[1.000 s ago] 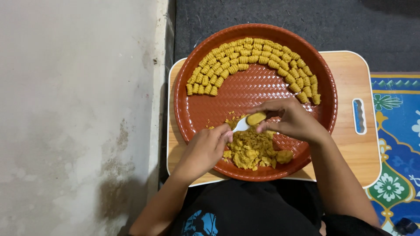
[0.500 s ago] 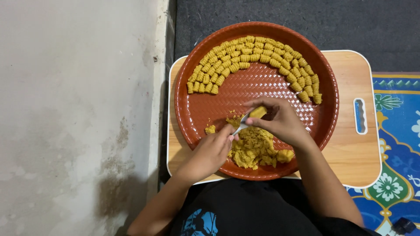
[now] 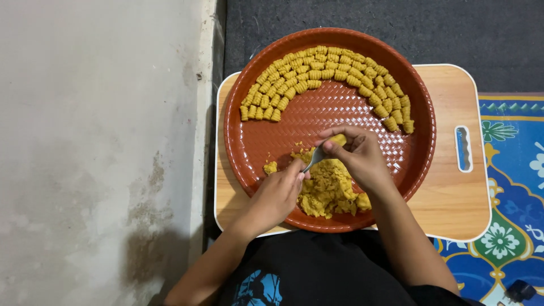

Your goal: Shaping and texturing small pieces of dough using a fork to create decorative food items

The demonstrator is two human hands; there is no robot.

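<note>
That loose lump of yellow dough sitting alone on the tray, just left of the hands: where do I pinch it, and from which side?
Pinch the loose dough lump across its short sides with fingertips, coming straight down from above. It lies free on the flat woven-pattern floor of the round brown tray, apart from the dough pile. The tray's raised rim blocks a low approach from the left, and the left hand sits close on its right.

L hand [image 3: 277,195] holds spoon [image 3: 313,160], R hand [image 3: 358,158] pinches dough [image 3: 328,190] over brown tray [image 3: 249,141].
</note>
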